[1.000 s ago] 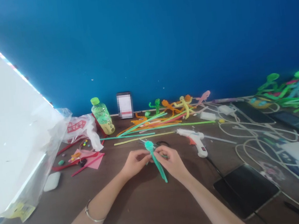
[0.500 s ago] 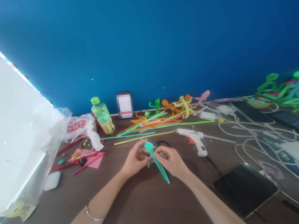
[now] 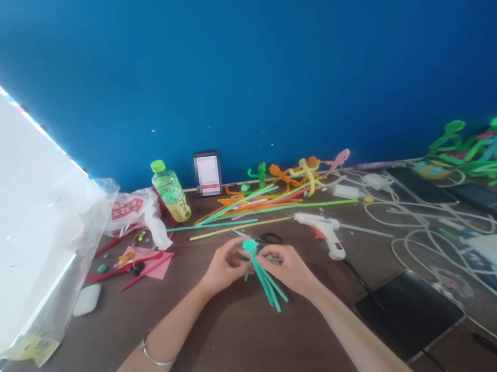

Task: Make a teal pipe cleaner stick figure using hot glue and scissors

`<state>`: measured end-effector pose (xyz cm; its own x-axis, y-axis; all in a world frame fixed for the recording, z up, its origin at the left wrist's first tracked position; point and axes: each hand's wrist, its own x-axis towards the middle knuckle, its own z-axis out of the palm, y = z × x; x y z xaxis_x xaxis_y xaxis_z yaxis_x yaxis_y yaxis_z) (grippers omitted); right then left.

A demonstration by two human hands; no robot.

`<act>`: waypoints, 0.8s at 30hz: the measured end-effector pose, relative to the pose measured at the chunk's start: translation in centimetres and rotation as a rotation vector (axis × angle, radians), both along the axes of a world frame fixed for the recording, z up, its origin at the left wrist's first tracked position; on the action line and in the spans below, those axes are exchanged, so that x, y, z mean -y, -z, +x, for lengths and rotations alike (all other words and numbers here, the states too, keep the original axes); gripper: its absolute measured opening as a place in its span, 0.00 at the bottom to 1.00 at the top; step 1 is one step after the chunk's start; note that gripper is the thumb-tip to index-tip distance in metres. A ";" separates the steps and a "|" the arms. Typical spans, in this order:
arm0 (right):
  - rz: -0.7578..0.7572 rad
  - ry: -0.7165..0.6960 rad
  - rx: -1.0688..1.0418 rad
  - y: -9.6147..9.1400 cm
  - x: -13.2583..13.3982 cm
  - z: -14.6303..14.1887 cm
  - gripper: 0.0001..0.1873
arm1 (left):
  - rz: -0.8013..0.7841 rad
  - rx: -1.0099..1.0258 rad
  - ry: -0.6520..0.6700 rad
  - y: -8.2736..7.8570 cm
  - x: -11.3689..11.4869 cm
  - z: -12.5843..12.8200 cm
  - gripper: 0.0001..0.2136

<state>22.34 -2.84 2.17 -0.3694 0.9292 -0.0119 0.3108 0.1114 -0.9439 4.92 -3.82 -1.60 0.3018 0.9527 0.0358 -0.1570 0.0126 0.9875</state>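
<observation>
Both hands meet at the middle of the brown table. My left hand and my right hand pinch a teal pipe-cleaner figure between them. Its round coiled head points away from me and its loose legs fan out toward me below the fingers. A thin metal bangle sits on my left wrist. Black-handled scissors lie just behind the hands.
A white glue gun lies right of the hands, with white cables and a dark tablet further right. Loose pipe cleaners and small finished figures line the blue wall. A green bottle, plastic bags and pink paper sit left.
The teal figure's legs have spread apart below my fingers, where a second ago they lay together as one strand. Both hands stayed in place, working the piece.
</observation>
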 end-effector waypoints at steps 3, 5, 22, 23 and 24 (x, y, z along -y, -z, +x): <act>-0.018 -0.003 0.009 -0.3 0.0 0.0 0.10 | 0.006 -0.026 0.011 0.1 0.0 -0.1 0.28; -0.028 -0.005 0.013 -0.4 -0.1 0.0 0.10 | 0.012 -0.040 0.022 0.1 -0.1 -0.2 0.28; -0.003 -0.111 0.017 0.3 -0.4 0.8 0.10 | -0.042 -0.054 0.159 -0.8 -0.2 -0.9 0.28; -0.002 -0.112 0.015 0.3 -0.4 0.8 0.10 | -0.049 -0.047 0.164 -0.8 -0.2 -0.9 0.28; -0.005 -0.112 0.011 0.3 -0.4 0.8 0.10 | -0.057 -0.037 0.169 -0.8 -0.2 -1.0 0.28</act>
